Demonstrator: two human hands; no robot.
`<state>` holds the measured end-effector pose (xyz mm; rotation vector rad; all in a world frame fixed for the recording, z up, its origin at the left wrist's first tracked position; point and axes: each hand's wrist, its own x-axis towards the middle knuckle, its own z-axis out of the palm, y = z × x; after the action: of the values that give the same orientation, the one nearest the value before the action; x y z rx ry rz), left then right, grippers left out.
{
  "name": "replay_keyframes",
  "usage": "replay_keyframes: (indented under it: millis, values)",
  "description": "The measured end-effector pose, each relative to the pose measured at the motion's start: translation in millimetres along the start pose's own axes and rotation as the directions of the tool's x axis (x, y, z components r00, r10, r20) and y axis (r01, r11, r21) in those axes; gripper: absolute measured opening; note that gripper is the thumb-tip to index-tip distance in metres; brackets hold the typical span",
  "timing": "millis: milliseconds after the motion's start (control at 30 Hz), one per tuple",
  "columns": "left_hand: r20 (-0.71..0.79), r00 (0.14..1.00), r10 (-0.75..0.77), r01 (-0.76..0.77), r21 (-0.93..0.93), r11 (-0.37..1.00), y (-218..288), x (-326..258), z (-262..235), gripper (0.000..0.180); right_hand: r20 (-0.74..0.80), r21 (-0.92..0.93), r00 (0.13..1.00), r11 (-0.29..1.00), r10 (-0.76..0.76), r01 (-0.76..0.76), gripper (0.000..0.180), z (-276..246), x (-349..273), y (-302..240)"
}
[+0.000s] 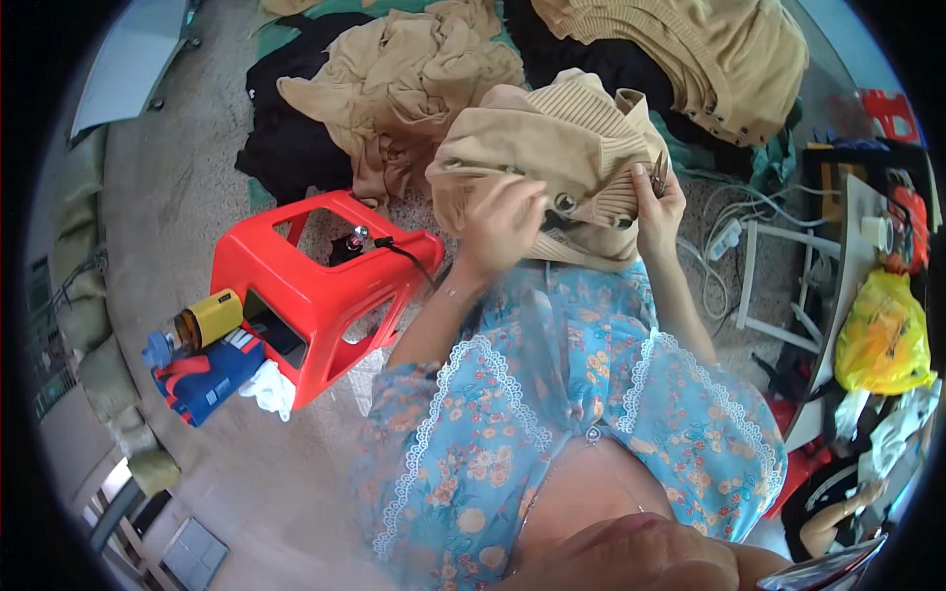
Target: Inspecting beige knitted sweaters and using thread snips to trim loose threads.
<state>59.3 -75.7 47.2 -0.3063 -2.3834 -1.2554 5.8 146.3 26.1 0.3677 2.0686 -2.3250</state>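
Sweater, tan ribbed knit with round buttons, is held up over the lap, above the blue floral dress. Left hand: grip pressed shut on the sweater's front, fingers curled into the fabric. Right hand: grip pinched on the sweater's buttoned edge, with a small metal snipper held against the knit between thumb and fingers. Red plastic stool is seen just left of the left forearm, a small dark gadget with a cable resting on its top. Yellow-capped bottle and blue cloth lie on the floor beside the stool. Further out, a pile of tan and black garments is spread on the floor. Yellow bag is seen at far right.
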Motion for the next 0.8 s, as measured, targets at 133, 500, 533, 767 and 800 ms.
replay_keyframes:
  millis: [133, 500, 533, 767, 800]
  values:
    - [0.223, 0.971, -0.084, 0.068, 0.076, 0.995, 1, 10, 37, 0.035, -0.142, -0.249, 0.963, 0.95, -0.229, 0.19, 0.011, -4, -7, 19]
    - [0.206, 0.955, -0.214, 0.225, -0.032, 0.974, -25, -31, 64, 0.031, -0.078, -0.637, 0.937, 0.74, -0.341, 0.216, 0.014, -19, 0, 44]
    - [0.165, 0.96, -0.228, 0.239, -0.052, 0.97, -25, -33, 66, 0.03, -0.047, -0.645, 0.937, 0.726, -0.347, 0.236, 0.015, -20, 3, 44]
    - [0.122, 0.954, -0.273, 0.278, -0.03, 0.96, -19, -41, 66, 0.03, 0.009, -0.638, 0.935, 0.718, -0.353, 0.277, 0.017, -23, 12, 65]
    - [0.122, 0.955, -0.271, 0.276, -0.024, 0.961, -19, -41, 64, 0.03, 0.007, -0.664, 0.941, 0.702, -0.337, 0.257, 0.017, -22, 13, 67]
